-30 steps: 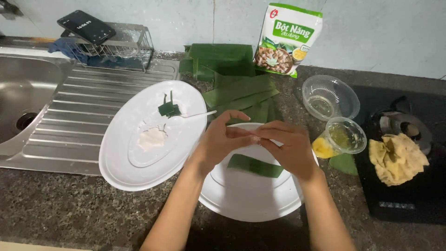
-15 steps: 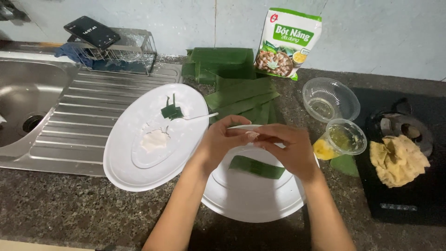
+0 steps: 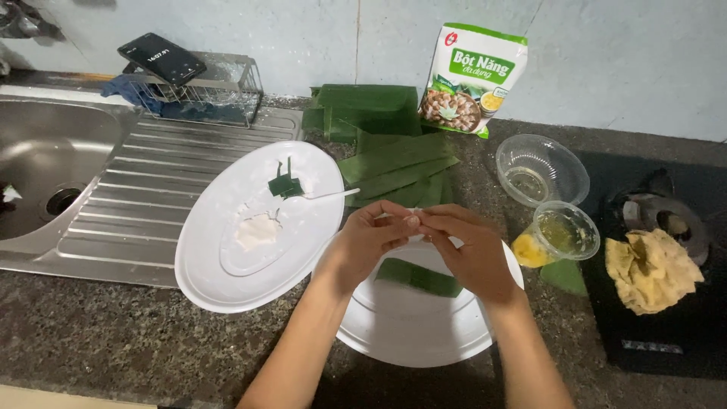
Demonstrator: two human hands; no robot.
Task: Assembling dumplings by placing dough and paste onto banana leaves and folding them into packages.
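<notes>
**Both hands pinching a small white piece over the round plate**

My left hand (image 3: 369,241) and right hand (image 3: 468,254) meet fingertip to fingertip above the round plate (image 3: 413,333). Both are closed in a pinch on a small white piece (image 3: 413,222) between them; it's mostly hidden by my fingers, so I can't tell its shape.

Under my hands, a folded leaf strip (image 3: 419,277) lies flat on the plate, near the middle. The plate's near rim sits close to the counter edge, with a band of bare counter (image 3: 113,348) to its left.

Just left, the oval plate (image 3: 227,280) touches or overlaps the round plate's rim. It carries a white lump (image 3: 256,232), a small green leaf parcel (image 3: 285,185) and a thin white utensil (image 3: 333,194).

Right side is tight: a small clear cup (image 3: 566,231) with a yellow piece (image 3: 528,251) beside it, then a yellow crumpled sheet (image 3: 653,269) on the dark stove (image 3: 681,333).

Farther back: a clear bowl (image 3: 541,170), a stack of leaves (image 3: 379,132), a bag of flour (image 3: 473,76) against the wall. Far left, the sink (image 3: 45,167) and its ribbed drainboard (image 3: 151,197); a wire rack (image 3: 204,95) with a phone (image 3: 161,57) on it.
</notes>
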